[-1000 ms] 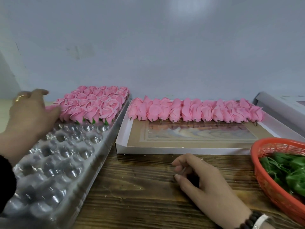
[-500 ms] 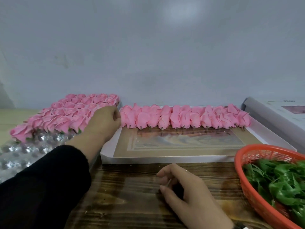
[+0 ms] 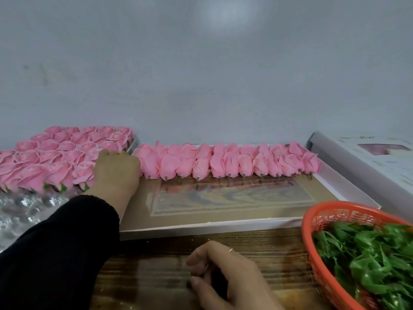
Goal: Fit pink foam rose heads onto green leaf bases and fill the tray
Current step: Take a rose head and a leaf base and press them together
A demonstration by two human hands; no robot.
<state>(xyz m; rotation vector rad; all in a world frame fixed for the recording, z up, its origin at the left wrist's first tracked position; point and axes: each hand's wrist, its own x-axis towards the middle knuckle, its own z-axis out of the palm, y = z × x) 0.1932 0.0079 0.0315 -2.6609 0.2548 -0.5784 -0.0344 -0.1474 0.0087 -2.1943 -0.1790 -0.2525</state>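
A clear plastic cup tray (image 3: 22, 211) lies at the left, its far part filled with finished pink roses (image 3: 55, 157) on green bases. A row of loose pink rose heads (image 3: 223, 164) lines the far side of a flat white box (image 3: 201, 227). My left hand (image 3: 117, 173) reaches across the tray's right edge to the left end of that row, back toward me, fingertips hidden among the petals. My right hand (image 3: 228, 274) rests on the wooden table (image 3: 156, 265), fingers curled, nothing seen in it. Green leaf bases (image 3: 368, 260) fill an orange basket (image 3: 312, 242) at the right.
A white box lid (image 3: 368, 162) leans at the far right behind the basket. A grey wall stands close behind the tray and box. The near cups of the tray hold nothing.
My left hand has swung from the tray's left side across to the left end of the rose-head row. My right hand has stayed on the table.
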